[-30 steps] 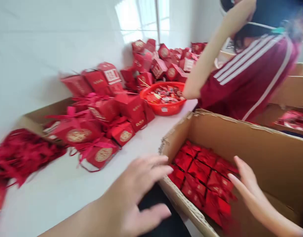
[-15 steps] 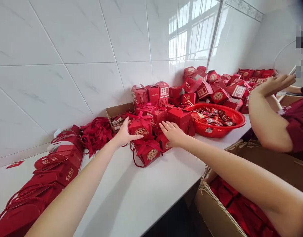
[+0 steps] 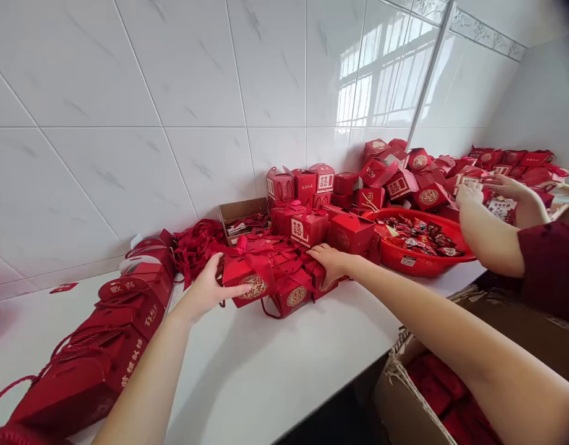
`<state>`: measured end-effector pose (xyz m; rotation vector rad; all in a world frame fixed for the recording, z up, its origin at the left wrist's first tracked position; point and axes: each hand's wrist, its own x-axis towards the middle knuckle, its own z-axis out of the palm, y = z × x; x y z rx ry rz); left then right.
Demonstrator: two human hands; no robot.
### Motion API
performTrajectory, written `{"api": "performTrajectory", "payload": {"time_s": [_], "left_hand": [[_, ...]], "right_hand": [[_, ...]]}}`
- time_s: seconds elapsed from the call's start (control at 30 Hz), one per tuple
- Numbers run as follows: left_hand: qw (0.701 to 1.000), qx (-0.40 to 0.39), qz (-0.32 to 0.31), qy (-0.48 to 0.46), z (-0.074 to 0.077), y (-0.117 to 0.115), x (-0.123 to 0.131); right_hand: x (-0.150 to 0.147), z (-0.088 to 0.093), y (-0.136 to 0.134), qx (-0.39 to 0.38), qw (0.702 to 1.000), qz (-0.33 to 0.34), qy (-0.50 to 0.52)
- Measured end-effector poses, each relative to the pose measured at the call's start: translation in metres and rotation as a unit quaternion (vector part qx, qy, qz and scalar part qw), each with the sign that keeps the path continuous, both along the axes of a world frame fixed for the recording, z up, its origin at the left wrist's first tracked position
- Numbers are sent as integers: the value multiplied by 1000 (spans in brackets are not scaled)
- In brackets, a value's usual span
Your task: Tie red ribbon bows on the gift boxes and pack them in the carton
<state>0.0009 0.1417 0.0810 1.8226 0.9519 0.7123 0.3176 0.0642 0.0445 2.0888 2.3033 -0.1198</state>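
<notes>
My left hand (image 3: 206,289) grips the left end of a red ribboned gift box (image 3: 244,275) with a gold round emblem, thumb under it and fingers behind. My right hand (image 3: 329,259) lies over the right side of the same cluster of ribboned boxes (image 3: 294,290) on the white counter (image 3: 247,371), fingers curled onto a small red box. More red gift boxes (image 3: 307,228) are stacked behind them against the tiled wall.
A red plastic basket (image 3: 417,262) of wrapped sweets sits to the right. Another person's hands (image 3: 507,191) work beyond it. Flat red bags (image 3: 108,346) lie at the left. A small cardboard box (image 3: 240,213) is by the wall; a large carton (image 3: 405,395) stands below the counter edge.
Both my hands left the carton, reached across the counter and closed on the ribboned boxes, which have shifted slightly toward me. The view has swung left and up to the wall.
</notes>
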Motion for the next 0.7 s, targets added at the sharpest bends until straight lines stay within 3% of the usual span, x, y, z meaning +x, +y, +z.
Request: {"api": "performTrajectory", "payload": {"time_s": [0.2,0.37,0.6,0.7], "left_hand": [[998,-47,36,-21,-14,-18,-40],[993,-28,100,61,-18,-18,-78],[986,-42,-34,159,-39,-20,-70],[970,80,-8,229,-28,-26,-68]], "right_hand": [[-22,-3,-3,7,999,33,11],[-43,-1,-9,-6,997,66,25],[-66,-1,-5,-9,991,111,73],[-69,-4,-4,-2,990,110,87]]}}
